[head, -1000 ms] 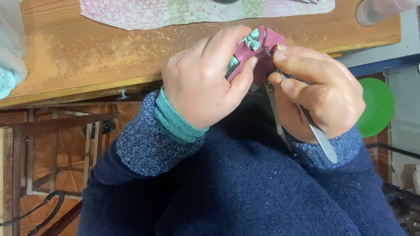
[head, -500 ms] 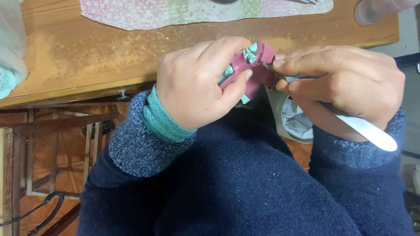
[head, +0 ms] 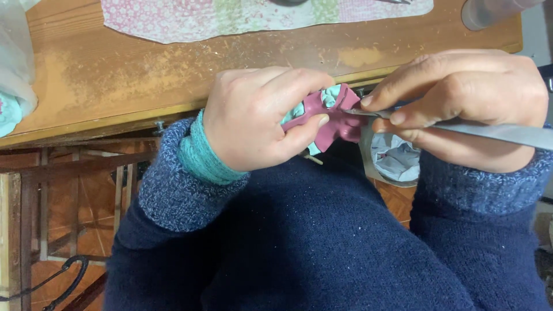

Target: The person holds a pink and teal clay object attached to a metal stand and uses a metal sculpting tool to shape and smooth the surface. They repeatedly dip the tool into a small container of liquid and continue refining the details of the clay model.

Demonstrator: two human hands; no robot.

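Observation:
My left hand point(head: 259, 118) grips a small maroon and teal fabric piece point(head: 328, 115) just in front of the wooden table edge point(head: 115, 124). My right hand point(head: 461, 106) pinches a long metal tool point(head: 495, 131), like tweezers. Its thin tip touches the right side of the fabric piece. The tool's handle runs out to the right over my wrist. Both arms wear dark blue knit sleeves, with a teal cuff point(head: 201, 155) showing on the left.
A floral patterned cloth point(head: 242, 14) lies on the table's far part. A plastic bag point(head: 14, 69) sits at the left edge. A clear container point(head: 489, 11) stands top right. Below my right hand is a small bin with crumpled paper point(head: 394, 161). A wooden frame and cable point(head: 57, 270) lie lower left.
My right hand has turned and shifted right, so the tool now lies nearly level instead of slanting down. The green object at the right is hidden now. The left hand stays on the fabric.

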